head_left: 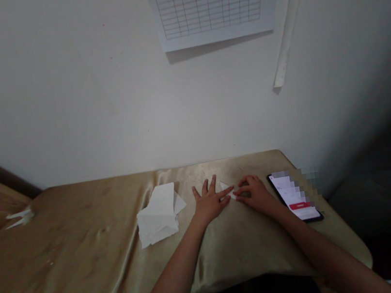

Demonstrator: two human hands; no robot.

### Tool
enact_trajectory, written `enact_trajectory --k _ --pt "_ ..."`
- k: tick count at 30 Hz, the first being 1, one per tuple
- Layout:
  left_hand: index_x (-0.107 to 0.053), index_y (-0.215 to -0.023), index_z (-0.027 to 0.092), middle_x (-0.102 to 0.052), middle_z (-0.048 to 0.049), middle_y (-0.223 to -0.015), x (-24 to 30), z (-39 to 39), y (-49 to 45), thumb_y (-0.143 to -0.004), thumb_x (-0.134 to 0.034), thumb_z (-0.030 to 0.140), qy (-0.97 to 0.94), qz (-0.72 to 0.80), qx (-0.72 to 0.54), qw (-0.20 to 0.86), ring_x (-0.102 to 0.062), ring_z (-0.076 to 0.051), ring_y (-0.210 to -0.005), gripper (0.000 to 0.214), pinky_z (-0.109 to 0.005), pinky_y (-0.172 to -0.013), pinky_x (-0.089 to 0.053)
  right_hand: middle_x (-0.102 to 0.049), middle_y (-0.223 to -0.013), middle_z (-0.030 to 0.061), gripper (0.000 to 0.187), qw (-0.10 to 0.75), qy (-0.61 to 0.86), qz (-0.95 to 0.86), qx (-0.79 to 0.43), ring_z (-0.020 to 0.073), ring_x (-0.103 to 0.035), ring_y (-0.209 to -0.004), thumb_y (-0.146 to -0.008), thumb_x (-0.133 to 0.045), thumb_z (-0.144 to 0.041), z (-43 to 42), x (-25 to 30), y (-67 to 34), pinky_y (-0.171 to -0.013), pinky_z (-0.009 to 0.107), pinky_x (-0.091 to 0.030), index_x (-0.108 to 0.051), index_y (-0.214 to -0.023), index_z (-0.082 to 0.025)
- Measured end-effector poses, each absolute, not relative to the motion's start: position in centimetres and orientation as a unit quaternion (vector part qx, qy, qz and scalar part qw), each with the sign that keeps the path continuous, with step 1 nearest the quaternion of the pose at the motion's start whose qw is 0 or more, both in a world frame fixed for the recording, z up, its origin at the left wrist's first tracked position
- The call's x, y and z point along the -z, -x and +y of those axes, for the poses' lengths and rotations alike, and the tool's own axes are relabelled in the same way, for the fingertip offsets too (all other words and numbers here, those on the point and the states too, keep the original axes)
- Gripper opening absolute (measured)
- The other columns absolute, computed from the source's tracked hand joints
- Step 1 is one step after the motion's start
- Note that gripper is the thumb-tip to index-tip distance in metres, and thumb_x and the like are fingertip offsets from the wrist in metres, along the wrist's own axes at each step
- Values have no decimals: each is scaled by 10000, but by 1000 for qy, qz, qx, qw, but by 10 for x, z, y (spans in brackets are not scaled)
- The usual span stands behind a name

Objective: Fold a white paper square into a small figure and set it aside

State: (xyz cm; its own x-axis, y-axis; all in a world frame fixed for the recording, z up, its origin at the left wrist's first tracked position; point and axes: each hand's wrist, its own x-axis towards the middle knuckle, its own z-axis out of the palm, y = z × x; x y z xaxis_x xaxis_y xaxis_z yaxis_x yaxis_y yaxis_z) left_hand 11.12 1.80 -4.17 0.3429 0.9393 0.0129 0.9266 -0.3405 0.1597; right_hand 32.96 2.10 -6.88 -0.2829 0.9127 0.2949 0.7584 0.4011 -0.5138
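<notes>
A small folded piece of white paper (231,194) lies on the cloth-covered table between my hands, partly hidden by fingers. My left hand (208,205) is spread open, with its index finger and thumb stretched over the paper and the other fingers fanned out on the cloth. From the other side, my right hand (255,196) has its fingers curled and its thumb and index fingertips closed at the paper's right edge. Left of my left hand sits a loose stack of white paper sheets (158,215).
A phone (302,205) with a lit screen lies right of my right hand. Gold cloth (74,243) with wrinkles covers the table, which meets a white wall (101,106). A printed grid sheet (210,2) hangs above. White scraps (22,217) lie at the far left.
</notes>
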Motion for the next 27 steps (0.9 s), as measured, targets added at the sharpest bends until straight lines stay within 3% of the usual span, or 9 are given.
enact_trajectory --k 15,27 --pt "-347 -1406 666 -142 59 -1687 42 17 -112 -919 -387 732 -797 598 -56 60 -165 -413 -1530 493 -818 -1090 -27 -604 -1118 63 125 272 532 -789 -140 258 -482 -1178 -823 -759 -328 19 65 -328 -1080 453 -364 -797 -942 -329" --pt "-365 -1427 626 -225 1 -1672 36 17 -110 -872 -420 778 -783 615 -59 71 -177 -385 -1532 579 -812 -1091 -13 -610 -1120 64 126 276 527 -791 -139 252 -499 -1160 -824 -754 -340 20 66 -329 -1069 446 -378 -794 -942 -319"
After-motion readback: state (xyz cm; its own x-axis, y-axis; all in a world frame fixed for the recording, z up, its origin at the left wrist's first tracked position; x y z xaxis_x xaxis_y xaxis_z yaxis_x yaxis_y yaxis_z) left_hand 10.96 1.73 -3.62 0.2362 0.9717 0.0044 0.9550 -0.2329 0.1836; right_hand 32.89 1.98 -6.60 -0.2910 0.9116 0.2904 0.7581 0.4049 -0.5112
